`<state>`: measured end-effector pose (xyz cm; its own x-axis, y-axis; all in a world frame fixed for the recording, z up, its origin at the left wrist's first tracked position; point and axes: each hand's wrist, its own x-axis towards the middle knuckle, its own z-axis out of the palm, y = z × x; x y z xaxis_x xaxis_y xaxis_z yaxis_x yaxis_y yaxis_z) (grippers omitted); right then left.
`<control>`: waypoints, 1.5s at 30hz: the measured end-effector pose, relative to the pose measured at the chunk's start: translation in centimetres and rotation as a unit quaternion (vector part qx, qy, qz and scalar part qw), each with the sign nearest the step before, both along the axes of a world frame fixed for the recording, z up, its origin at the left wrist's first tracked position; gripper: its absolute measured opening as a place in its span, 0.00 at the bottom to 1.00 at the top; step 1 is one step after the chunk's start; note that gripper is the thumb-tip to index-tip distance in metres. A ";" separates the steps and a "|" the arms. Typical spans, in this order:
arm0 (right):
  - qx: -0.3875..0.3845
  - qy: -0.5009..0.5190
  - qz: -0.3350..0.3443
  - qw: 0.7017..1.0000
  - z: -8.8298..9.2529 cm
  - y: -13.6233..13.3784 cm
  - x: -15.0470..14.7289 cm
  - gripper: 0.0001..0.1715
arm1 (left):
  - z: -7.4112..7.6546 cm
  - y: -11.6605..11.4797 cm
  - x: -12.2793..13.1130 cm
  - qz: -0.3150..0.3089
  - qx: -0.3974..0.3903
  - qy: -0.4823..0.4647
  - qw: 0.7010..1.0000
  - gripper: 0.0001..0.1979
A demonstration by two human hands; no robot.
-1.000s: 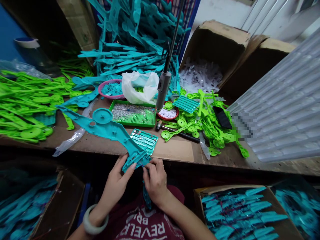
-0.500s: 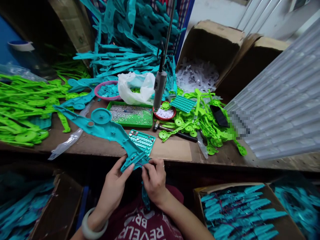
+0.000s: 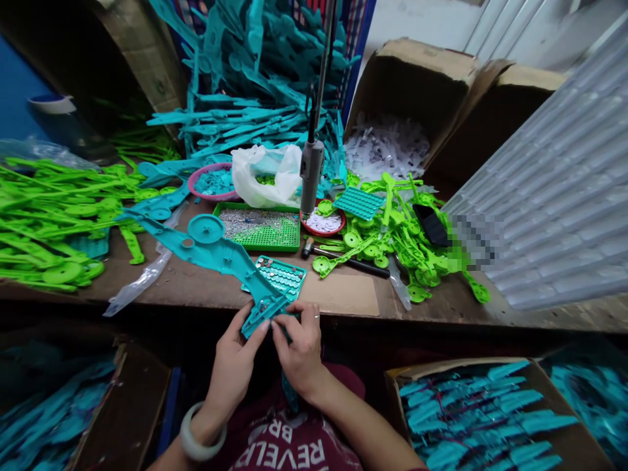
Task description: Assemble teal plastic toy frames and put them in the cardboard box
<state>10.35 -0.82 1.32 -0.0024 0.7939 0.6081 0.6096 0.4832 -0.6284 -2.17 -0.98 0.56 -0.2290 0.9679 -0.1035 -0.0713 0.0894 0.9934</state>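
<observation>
A long teal plastic molding (image 3: 230, 258) with a round disc on its far half slants from the bench edge up to the left. My left hand (image 3: 234, 358) is closed on its near end, thumb on top and fingers at the side. My right hand (image 3: 300, 347) is pinched at the same end, fingertips touching the molding; whatever they pinch is too small to make out. Just beyond lies a teal dimpled tray (image 3: 282, 278) with small round metal pieces. Behind it, a green tray (image 3: 275, 245) holds many tiny metal parts.
An electric screwdriver (image 3: 311, 173) hangs over the bench. A hammer (image 3: 348, 263) lies beside bright green moldings (image 3: 402, 229); more green moldings (image 3: 53, 222) are piled left. Teal moldings stack at the back. Boxes of teal parts (image 3: 481, 412) flank my lap. White stacked trays (image 3: 554, 196) lean right.
The molding has shifted slightly right and down in view, along with much of the scene. My right fingertips have moved a little left, closer to my left thumb.
</observation>
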 end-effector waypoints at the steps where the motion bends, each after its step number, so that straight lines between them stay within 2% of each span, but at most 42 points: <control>1: -0.002 0.014 -0.003 1.000 0.2 0.2 0.1 0.05 | 0.1 0.0 0.0 0.003 0.002 0.014 1.000 0.29; 3: -0.008 0.031 0.002 0.999 1.0 0.9 0.3 0.06 | 0.3 0.1 0.1 0.009 0.007 0.045 0.999 0.29; 5: -0.023 0.022 0.037 0.999 2.2 1.8 0.7 0.09 | 0.3 0.0 0.1 0.010 0.015 0.073 0.997 0.28; 8: -0.073 0.014 0.142 0.987 3.7 3.5 1.3 0.04 | 0.3 0.0 0.2 -0.001 0.028 0.094 0.995 0.26; 10: -0.109 0.088 0.196 0.971 4.1 4.6 1.6 0.02 | 0.3 0.0 0.1 -0.015 0.036 0.088 0.995 0.26; 12: -0.141 0.242 0.204 0.938 3.8 5.5 1.6 0.05 | 0.2 0.2 0.0 -0.036 0.034 0.074 0.996 0.26; 14: -0.184 0.405 0.182 0.877 3.2 6.2 1.4 0.08 | 0.0 0.4 0.0 -0.053 0.031 0.056 0.997 0.26; 16: -0.221 0.483 0.166 0.831 2.7 6.6 1.0 0.09 | -0.1 0.6 0.2 -0.059 0.035 0.050 0.996 0.26; 17: -0.231 0.486 0.162 0.827 2.5 6.8 0.8 0.10 | -0.2 0.8 0.3 -0.057 0.041 0.050 0.996 0.26; 27: -0.187 0.373 0.138 0.898 2.8 6.6 0.6 0.12 | -0.7 2.1 1.3 0.009 0.029 0.072 0.997 0.21; 29: -0.150 0.317 0.140 0.926 3.1 6.5 1.0 0.10 | -0.9 2.1 1.4 0.005 0.026 0.049 0.998 0.22; 32: -0.087 0.224 0.149 0.959 3.5 6.7 1.5 0.08 | -1.1 1.9 1.6 -0.032 0.015 -0.044 0.998 0.24; 35: -0.061 0.196 0.138 0.969 3.6 7.1 1.6 0.08 | -1.2 1.8 1.8 -0.059 0.009 -0.090 0.994 0.25; 38: -0.078 0.214 0.128 0.965 3.3 7.4 1.2 0.09 | -0.9 1.9 2.2 -0.029 0.008 -0.069 0.997 0.26; 41: -0.085 0.210 0.129 0.965 3.0 7.7 1.1 0.09 | -0.2 2.2 2.6 -0.019 -0.017 -0.148 0.989 0.26; 45: 0.031 0.160 0.131 0.978 4.5 8.1 1.9 0.06 | 0.7 2.9 2.3 -0.081 -0.070 -0.265 0.958 0.21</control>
